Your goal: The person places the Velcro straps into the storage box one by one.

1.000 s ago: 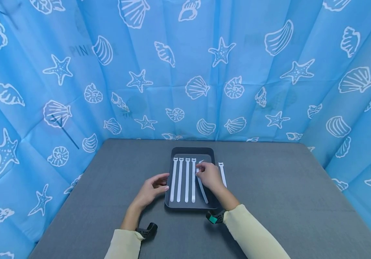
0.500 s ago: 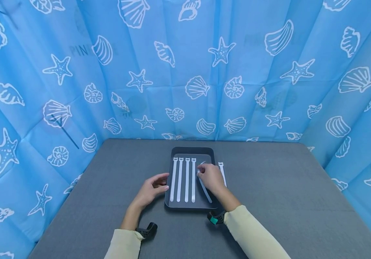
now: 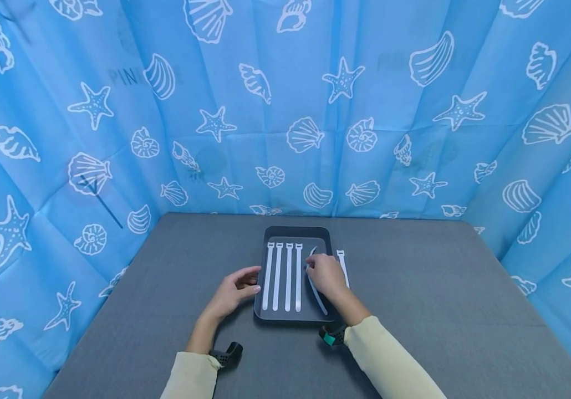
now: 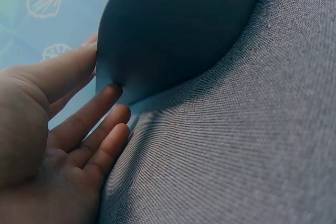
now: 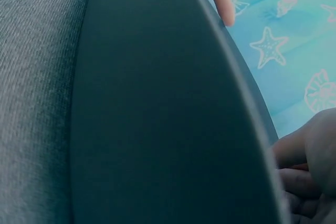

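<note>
A dark grey tray (image 3: 295,320) stands on the table, holding several white cable straps with slotted heads, lined up side by side, among them a strap (image 3: 298,277). Thumb and fingers of my right hand (image 3: 326,274) pinch another white strap (image 3: 317,296) at the tray's right side; it bends and slants, its lower end pointing down right. My left hand (image 3: 233,291) rests at the tray's left rim with relaxed fingers; in the left wrist view the fingers (image 4: 102,108) touch the outer wall. The tray's near wall (image 5: 168,103) hides the pinching fingertips in the right wrist view.
One more white strap (image 3: 342,266) lies on the table just outside the tray's right edge, partly hidden behind my right arm. Grey fabric covers the table (image 3: 415,288). A blue curtain (image 3: 275,111) with shells and starfish hangs behind it.
My right hand has shifted slightly right and toward me with the strap, whose lower end has swung a little to the right. The left hand and the lined-up straps have stayed put.
</note>
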The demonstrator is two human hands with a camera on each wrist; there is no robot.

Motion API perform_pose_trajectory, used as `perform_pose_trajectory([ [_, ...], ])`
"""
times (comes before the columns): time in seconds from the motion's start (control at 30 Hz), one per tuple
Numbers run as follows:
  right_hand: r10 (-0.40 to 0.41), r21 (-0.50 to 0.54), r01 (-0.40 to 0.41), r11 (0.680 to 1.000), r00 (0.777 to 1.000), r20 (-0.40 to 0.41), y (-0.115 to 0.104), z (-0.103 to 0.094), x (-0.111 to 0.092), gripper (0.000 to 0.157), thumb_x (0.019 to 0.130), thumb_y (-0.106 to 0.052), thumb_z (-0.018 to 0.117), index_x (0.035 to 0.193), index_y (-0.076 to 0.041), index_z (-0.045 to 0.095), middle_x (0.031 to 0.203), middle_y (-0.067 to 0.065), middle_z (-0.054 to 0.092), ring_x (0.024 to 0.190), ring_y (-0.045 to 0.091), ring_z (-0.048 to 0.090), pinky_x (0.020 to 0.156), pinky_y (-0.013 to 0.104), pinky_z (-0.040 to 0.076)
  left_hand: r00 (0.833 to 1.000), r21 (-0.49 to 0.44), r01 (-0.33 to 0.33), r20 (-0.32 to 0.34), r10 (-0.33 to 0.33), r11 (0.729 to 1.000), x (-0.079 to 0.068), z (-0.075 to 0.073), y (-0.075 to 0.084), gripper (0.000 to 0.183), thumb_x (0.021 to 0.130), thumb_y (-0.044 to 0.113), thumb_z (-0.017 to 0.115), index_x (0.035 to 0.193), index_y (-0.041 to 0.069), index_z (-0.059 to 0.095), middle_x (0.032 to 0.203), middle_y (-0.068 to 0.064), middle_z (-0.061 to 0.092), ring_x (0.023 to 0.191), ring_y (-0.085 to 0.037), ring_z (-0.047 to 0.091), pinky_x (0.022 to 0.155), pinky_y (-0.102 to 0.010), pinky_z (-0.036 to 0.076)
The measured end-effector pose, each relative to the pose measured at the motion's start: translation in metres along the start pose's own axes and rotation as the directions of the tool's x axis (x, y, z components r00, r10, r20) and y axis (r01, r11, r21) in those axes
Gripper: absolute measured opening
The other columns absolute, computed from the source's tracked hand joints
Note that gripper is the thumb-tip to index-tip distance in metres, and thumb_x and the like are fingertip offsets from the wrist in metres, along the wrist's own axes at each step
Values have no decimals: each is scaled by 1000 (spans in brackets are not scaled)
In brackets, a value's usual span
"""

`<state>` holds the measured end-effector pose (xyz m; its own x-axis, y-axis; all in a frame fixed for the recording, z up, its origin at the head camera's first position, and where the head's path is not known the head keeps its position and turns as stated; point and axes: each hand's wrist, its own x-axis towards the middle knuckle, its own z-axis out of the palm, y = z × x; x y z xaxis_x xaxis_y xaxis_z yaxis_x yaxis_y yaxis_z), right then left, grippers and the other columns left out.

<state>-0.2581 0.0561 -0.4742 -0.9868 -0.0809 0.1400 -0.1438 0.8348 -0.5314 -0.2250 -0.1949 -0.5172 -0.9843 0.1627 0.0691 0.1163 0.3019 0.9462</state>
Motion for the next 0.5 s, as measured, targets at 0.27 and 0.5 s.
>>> perform_pose_trajectory([
  [0.27,17,60,-16,998,1000,-21,0,-1,1,20,90,-8,67,109,-7,73,100,8,71,88,23,65,73,37,52,1000,-1,8,5,-8,1000,0,0,1,47,88,11,72,133,17,60,122,-3,62,105,-21,58,89,-39,46],
  [0.5,18,125,-13,992,999,-43,1,-1,2,19,90,-6,68,108,-6,74,96,8,70,86,21,65,72,34,52,1000,1,4,4,-4,1000,0,0,1,47,88,10,71,133,16,60,122,-3,62,104,-21,58,89,-39,46],
])
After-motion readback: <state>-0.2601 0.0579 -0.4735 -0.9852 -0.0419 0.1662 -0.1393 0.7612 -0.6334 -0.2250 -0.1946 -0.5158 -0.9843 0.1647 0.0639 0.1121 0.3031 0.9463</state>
